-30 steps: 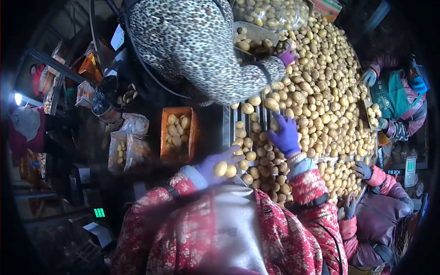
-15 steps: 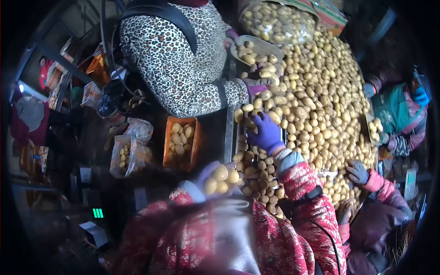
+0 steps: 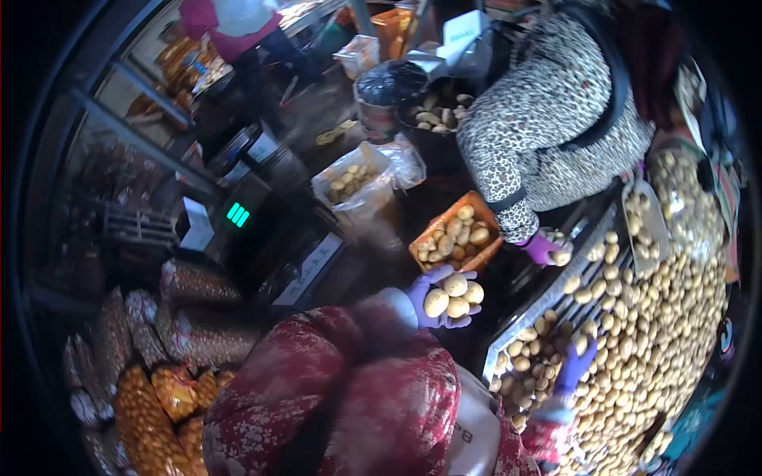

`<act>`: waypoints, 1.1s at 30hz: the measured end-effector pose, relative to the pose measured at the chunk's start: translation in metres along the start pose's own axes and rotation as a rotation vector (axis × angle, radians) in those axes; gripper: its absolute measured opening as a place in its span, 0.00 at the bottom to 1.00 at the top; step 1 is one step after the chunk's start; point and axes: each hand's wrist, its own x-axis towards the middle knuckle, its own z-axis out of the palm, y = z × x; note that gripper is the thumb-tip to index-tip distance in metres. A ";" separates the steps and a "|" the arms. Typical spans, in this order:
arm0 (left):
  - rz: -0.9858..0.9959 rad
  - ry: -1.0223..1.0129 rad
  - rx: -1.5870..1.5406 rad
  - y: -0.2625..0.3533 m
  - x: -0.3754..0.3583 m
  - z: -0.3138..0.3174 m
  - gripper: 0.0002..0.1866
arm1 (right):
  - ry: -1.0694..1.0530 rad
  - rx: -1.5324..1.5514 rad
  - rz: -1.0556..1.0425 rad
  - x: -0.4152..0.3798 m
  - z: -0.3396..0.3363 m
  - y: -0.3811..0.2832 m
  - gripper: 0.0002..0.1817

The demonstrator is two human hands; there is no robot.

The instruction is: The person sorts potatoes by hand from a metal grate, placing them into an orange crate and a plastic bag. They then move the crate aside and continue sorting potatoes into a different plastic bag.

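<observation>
My left hand [image 3: 422,300], in a purple glove, is cupped palm up around several potatoes [image 3: 457,306]. It is just below the orange crate [image 3: 419,252], which has potatoes in it. My right hand [image 3: 573,370], also purple-gloved, is over the sorting table at the lower right, its fingers around a potato [image 3: 582,345]. Around it lies a large heap of loose potatoes [image 3: 643,357]. Nearer me, more potatoes [image 3: 520,363] lie in the table's corner beside the metal edge [image 3: 508,332].
A co-worker in a leopard-print top [image 3: 548,103] bends over the table, a potato in one gloved hand [image 3: 543,247]. A scoop [image 3: 652,214] holds potatoes. Left of the crate are a plastic-lined box [image 3: 329,190] and a scale with a green display [image 3: 238,214]. Filled net sacks [image 3: 147,420] lie lower left.
My view has turned left, so the table and co-worker appear farther right. My left hand has carried its potatoes from my chest out beside the orange crate. My right hand stays over the table.
</observation>
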 end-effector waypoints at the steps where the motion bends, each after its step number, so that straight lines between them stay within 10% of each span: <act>1: 0.052 0.076 0.008 0.007 -0.006 -0.005 0.31 | 0.053 0.163 0.131 -0.015 -0.013 0.000 0.23; 5: 0.307 -0.100 -0.086 0.039 -0.009 -0.148 0.27 | -0.111 0.968 0.523 -0.055 -0.036 -0.030 0.11; 7: 0.581 -0.398 0.026 0.067 -0.035 -0.182 0.22 | -0.502 1.096 0.372 -0.059 -0.030 -0.036 0.19; 8: 0.723 -0.506 0.145 0.088 -0.055 -0.185 0.20 | -0.487 1.055 0.369 -0.066 -0.018 -0.055 0.23; 11: 1.134 -0.012 1.082 0.147 -0.145 -0.194 0.15 | -0.465 0.401 0.049 -0.066 0.005 -0.052 0.16; 13: 0.910 0.315 0.180 0.180 -0.177 -0.201 0.16 | -0.598 0.827 0.323 -0.055 0.019 -0.056 0.13; 15: 0.953 0.424 -0.079 0.196 -0.190 -0.198 0.17 | -0.823 1.011 0.295 -0.039 0.040 -0.061 0.11; 19: 0.836 0.330 0.017 0.151 -0.157 -0.171 0.19 | -0.462 0.539 0.393 -0.055 0.089 -0.142 0.23; 24: 0.720 0.329 0.773 0.040 -0.117 -0.080 0.22 | -0.970 0.157 -0.313 -0.052 0.140 -0.167 0.28; 25: 0.719 0.365 0.923 0.024 -0.115 -0.063 0.22 | -1.103 0.306 0.054 -0.074 0.155 -0.203 0.31; 26: 0.713 0.396 1.040 0.012 -0.108 -0.056 0.23 | -1.150 0.252 -0.140 -0.086 0.170 -0.213 0.33; 29: 0.435 0.038 0.566 -0.002 -0.055 -0.136 0.24 | -1.035 -0.119 -0.782 -0.103 0.188 -0.250 0.37; 33: 0.504 0.068 0.149 0.016 -0.091 -0.192 0.25 | -1.106 -0.005 -0.255 -0.085 0.167 -0.181 0.28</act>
